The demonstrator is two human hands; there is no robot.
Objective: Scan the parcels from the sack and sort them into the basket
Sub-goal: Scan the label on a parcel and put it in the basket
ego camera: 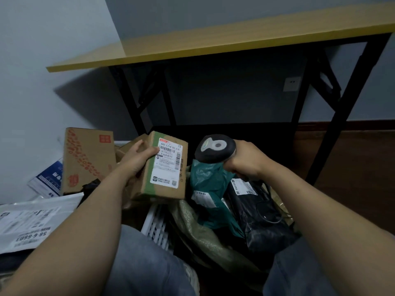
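My left hand (pixel 136 159) grips a small cardboard parcel (pixel 164 184) with green tape, its white shipping label facing up. To its right, my right hand (pixel 245 161) holds a black handheld scanner (pixel 215 148) whose head points toward the parcel. Below the scanner an olive woven sack (pixel 205 236) lies open, holding a teal poly mailer (pixel 211 189) and a black poly mailer (pixel 263 221). A white slatted basket (pixel 156 225) shows partly beneath the held parcel, between my knees.
A larger carton with red print (pixel 87 161) stands at the left, beside a blue-and-white mailer (pixel 48 180) and a white mailer (pixel 32 221). A wooden folding table (pixel 213 43) with black legs stands ahead. The scanner's cable (pixel 267 210) trails over the black mailer.
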